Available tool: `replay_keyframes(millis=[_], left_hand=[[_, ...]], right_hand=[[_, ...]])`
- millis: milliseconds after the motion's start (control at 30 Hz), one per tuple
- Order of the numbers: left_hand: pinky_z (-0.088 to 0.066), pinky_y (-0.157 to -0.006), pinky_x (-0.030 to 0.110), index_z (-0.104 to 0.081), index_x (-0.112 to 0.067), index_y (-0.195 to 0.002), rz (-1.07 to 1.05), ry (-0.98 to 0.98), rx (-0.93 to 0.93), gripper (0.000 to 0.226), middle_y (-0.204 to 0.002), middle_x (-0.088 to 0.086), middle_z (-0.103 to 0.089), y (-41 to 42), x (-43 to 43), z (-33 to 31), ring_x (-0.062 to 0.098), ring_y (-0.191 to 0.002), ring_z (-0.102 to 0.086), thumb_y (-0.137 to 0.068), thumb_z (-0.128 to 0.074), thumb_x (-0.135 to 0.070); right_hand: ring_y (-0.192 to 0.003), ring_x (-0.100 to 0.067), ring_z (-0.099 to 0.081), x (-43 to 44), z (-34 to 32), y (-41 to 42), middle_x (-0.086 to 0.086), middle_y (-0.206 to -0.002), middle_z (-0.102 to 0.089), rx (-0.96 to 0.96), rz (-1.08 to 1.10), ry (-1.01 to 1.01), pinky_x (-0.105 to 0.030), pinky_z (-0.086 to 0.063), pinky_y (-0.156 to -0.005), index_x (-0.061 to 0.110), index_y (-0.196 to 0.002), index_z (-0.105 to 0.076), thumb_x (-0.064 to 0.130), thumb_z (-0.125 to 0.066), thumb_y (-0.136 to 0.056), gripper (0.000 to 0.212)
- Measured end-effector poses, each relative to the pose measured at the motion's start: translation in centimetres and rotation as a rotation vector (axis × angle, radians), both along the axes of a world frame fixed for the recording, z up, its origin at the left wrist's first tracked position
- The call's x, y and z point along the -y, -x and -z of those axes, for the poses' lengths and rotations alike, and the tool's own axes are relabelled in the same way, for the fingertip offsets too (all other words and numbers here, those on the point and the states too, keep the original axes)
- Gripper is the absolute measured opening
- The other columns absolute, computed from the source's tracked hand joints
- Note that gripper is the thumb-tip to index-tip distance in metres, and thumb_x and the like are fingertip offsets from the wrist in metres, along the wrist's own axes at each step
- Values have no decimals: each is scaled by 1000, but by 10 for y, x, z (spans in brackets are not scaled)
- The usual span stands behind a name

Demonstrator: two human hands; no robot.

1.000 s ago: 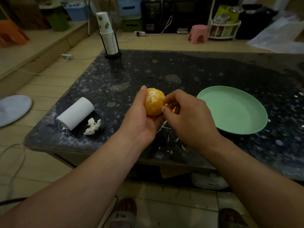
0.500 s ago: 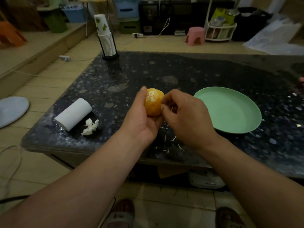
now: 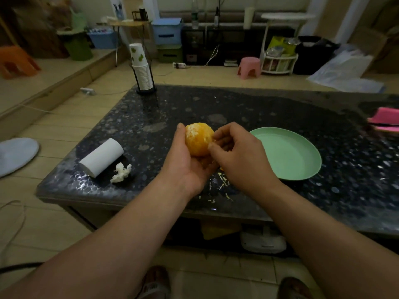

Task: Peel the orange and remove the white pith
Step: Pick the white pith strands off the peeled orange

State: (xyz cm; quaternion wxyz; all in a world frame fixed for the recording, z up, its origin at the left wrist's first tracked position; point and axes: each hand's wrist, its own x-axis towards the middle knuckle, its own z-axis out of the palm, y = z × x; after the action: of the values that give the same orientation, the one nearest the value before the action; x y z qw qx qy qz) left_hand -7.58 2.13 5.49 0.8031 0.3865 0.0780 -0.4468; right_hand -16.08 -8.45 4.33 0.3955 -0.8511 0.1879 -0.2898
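A peeled orange (image 3: 197,139) with patches of white pith sits in my left hand (image 3: 186,167), which cups and grips it from below and the left, thumb up along its side. My right hand (image 3: 239,156) is at the orange's right side, with thumb and fingers curled and pinching at its surface. Thin pith strands (image 3: 222,183) lie scattered on the dark speckled table (image 3: 151,117) under my hands. A bit of orange peel shows just below my right hand.
An empty green plate (image 3: 287,154) lies right of my hands. A white paper roll (image 3: 101,157) and a crumpled tissue (image 3: 121,172) lie to the left. A cup stack in a holder (image 3: 142,70) stands at the far left corner; a pink object (image 3: 386,119) is at the right edge.
My right hand's fingers have stayed at the orange's right side, shifting slightly upward along it. The camera has tilted up, showing more of the room. The left hand still holds the orange.
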Motion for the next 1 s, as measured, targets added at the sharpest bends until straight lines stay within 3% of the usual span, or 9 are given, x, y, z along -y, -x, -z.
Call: replay_keyframes(millis=[167,333,733,1000], left_hand=[[-64,-83,46,-65,-1,-133,-59,10,11,71,-113,26,-78,3,-3,-7,37,-98,-80,-101,-59,-64],[-63,-96,50,-60,-9,-140,-93,-9,62,63,-123,25,-75,4,-4,-3,40,-106,-78,-99,-69,-56],[-65,-93,48,-61,-10,-130,-157,-76,241,51,-124,20,-75,4,0,-5,33,-106,-78,-101,-68,-51],[-66,-88,44,-63,-9,-129,-165,-104,274,49,-124,17,-74,4,4,-2,29,-106,-77,-100,-71,-47]], right_hand=[[-85,-3,-66,-3,-4,4,15,-94,-69,2,3,39,-34,-62,-79,29,-109,-66,29,-78,-94,19],[-84,-4,-65,-6,-7,11,15,-98,-70,4,37,181,-37,-62,-77,32,-112,-66,36,-79,-94,22],[-81,-11,-66,-1,-21,8,9,-93,-74,-102,61,430,-38,-60,-73,29,-108,-73,40,-66,-101,15],[-69,-13,-61,4,-22,5,8,-79,-65,-158,87,550,-39,-59,-67,26,-92,-66,38,-63,-100,15]])
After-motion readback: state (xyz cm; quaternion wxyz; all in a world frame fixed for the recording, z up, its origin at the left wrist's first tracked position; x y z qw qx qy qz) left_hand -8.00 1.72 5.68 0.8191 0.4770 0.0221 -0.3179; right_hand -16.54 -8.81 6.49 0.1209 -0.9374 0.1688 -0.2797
